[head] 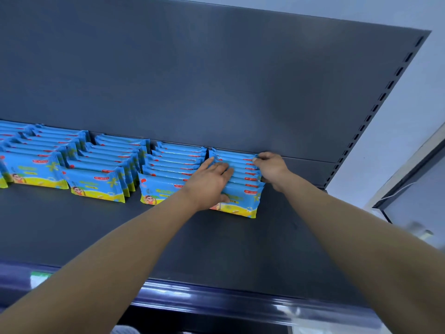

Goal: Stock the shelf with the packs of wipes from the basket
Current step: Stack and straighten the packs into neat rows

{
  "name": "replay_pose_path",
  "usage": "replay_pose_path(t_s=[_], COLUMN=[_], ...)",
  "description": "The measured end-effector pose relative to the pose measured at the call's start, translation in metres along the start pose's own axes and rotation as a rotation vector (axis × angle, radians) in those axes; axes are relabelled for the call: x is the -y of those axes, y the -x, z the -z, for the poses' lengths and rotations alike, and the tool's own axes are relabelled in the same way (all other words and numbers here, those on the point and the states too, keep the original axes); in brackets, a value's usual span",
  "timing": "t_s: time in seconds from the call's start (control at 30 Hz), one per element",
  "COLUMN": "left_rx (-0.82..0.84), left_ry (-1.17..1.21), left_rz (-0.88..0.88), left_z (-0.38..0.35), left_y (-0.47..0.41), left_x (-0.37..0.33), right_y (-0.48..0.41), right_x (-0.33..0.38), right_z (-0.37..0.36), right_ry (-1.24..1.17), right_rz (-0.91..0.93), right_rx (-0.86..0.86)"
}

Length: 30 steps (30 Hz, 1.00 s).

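Blue and yellow packs of wipes stand upright in several rows against the back of the dark grey shelf [216, 242]. The rightmost row [240, 162] holds several packs. My left hand [209, 183] lies flat on the tops of this row with straight fingers, its thumb on the front pack [245, 203]. My right hand [271, 166] grips the right ends of the packs at the back of the same row, fingers curled over them. The basket is out of view.
Other rows of wipes stand to the left: one [168, 172] beside my left hand, another [103, 174] further over, more [33, 165] at the far left. The shelf's back panel [216, 80] rises behind. A slotted upright [375, 107] borders the right side. The shelf's front rail [240, 300] runs below my arms.
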State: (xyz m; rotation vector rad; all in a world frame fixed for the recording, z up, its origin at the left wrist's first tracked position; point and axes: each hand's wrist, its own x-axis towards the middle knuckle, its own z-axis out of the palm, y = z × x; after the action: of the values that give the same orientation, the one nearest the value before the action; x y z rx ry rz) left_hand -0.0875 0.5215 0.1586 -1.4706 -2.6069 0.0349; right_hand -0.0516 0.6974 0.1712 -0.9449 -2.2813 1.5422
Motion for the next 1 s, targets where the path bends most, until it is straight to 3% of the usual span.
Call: replay_pose_path(t_s=[0.2,0.37,0.53,0.67,1.0], left_rx=[0.019,0.032,-0.103,-0.324,-0.565], left_ry=[-0.077,-0.05,-0.088,-0.236,-0.43], left_rz=[0.015,0.06,0.122,0.115,0.28], left_z=[0.0,0.008,0.026,0.042,0.091], left_y=[0.001,0.006,0.031,0.07,0.192], left_x=[-0.004,-0.008,-0.005,0.002,0.024], right_y=[-0.001,0.013,0.038,0.068,0.169], right_x=[-0.003,0.003,0.013,0.024,0.063], right_z=[-0.002,-0.003,-0.007,-0.018,-0.056], right_ry=[0.152,0.369,0.707,0.833,0.812], right_rz=[0.058,0.245,0.554,0.775,1.174], right_rx=[-0.099,-0.134,-0.101,-0.095,-0.253])
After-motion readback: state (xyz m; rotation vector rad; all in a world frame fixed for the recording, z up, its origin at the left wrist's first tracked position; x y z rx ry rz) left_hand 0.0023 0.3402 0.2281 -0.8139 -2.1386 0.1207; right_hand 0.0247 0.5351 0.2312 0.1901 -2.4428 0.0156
